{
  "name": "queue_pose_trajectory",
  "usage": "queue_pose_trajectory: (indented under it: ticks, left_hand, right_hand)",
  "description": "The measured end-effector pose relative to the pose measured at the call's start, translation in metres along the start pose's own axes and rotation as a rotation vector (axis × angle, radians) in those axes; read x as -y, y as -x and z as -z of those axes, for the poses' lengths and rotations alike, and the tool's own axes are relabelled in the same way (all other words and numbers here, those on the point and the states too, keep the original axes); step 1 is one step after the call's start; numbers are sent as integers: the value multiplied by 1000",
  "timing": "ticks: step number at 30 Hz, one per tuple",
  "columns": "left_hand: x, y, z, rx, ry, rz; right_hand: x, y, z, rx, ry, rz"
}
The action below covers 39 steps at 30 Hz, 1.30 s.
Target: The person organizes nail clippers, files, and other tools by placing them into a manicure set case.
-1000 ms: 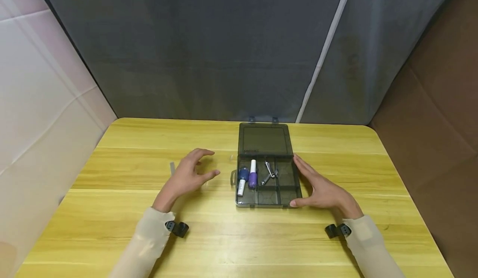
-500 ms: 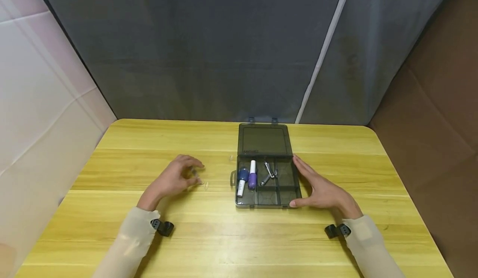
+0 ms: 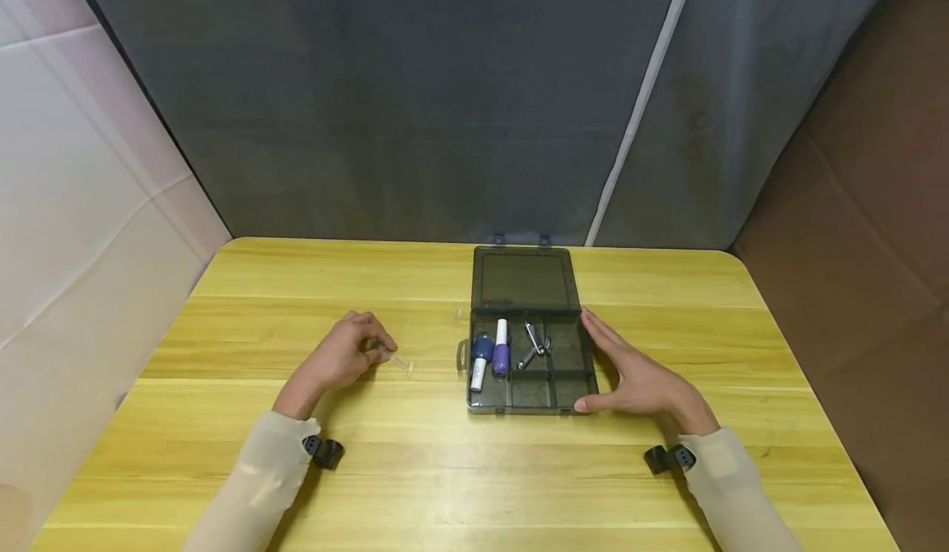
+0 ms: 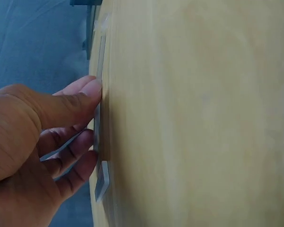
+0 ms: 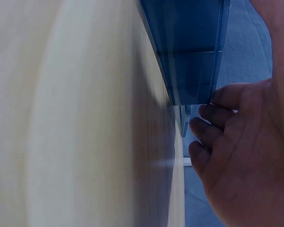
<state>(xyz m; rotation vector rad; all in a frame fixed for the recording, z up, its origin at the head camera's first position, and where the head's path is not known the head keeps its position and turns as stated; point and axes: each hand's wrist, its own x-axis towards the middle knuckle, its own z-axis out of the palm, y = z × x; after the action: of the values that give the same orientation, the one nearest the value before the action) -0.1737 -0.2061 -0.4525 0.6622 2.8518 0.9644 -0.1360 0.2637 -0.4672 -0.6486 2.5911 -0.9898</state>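
My left hand (image 3: 343, 356) pinches a thin translucent strip (image 3: 401, 362) low over the table. In the left wrist view the thumb and fingers close on this strip (image 4: 102, 52); a flat grey end piece (image 4: 102, 182) shows below the fingers. What kind of strip it is, I cannot tell. My right hand (image 3: 641, 379) rests against the right side of a dark see-through compartment box (image 3: 532, 410), thumb at its front corner. Inside lie a blue nail polish bottle (image 3: 482, 348), a purple nail polish bottle (image 3: 501, 358) and metal nail clippers (image 3: 534, 338).
The box's lid (image 3: 525, 277) is folded back onto the wooden table (image 3: 474, 486). A small clear piece (image 3: 458, 315) lies left of the box. A dark cloth wall (image 3: 385, 107) rises behind the table, with a brown one (image 3: 867, 231) at right.
My left hand has moved left and a little down, and its spread fingers have closed on the translucent strip. The right hand and the box have kept their places.
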Motion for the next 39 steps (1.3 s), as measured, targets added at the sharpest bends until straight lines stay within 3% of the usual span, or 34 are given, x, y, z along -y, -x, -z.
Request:
queue_pose_trajectory:
  ticks: [16,26,39]
  left_hand:
    - [1,2,-1,-17,-116,-64]
    - [-8,-1,3,-62,-64,-71]
    - [-23,-5,-6,-86,41,-36]
  right_hand:
    - [0,0,-1,1,0,-13]
    - [0,0,0,-3,0,-10]
    - [1,0,0,-2,7,-10]
